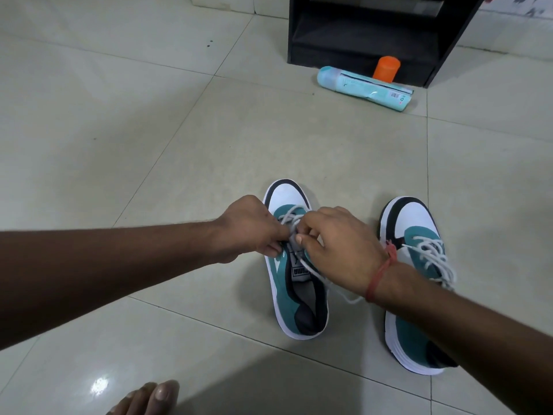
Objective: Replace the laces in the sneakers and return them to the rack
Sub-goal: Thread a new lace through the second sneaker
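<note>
- Setting: pale glossy tiled floor (149,130); a black rack (380,34) stands at the far side, open front toward the viewer, well apart from the shoes.
- Beside the rack's foot lie a light-blue tube (363,86) on its side and, just behind it, an orange cap (386,68); neither is near the hands.
- Left sneaker (294,283): teal, white and black, upright on its sole on the floor, toe pointing away, centre of view.
- Right sneaker (414,265): same colours, parallel to the first and near it; its white lace (431,253) is threaded and bunched over the tongue; partly hidden by the right forearm.
- Left hand (248,229): fingers curled, pinching the left sneaker's lace (294,218) at the upper eyelets.
- Right hand (338,250): fingers pinch the same lace just beside the left hand; a loose end trails under the wrist to the floor. A red thread (381,272) circles this wrist.
- A bare foot (149,398) shows at the bottom edge.
- Step in hand (judgement): lacing of the left sneaker is near its end, either drawing the lace through the top eyelets or starting the knot; which cannot be told.
- Next move (judgement): even tension on both ends, a finished bow, then both sneakers carried to the rack.
</note>
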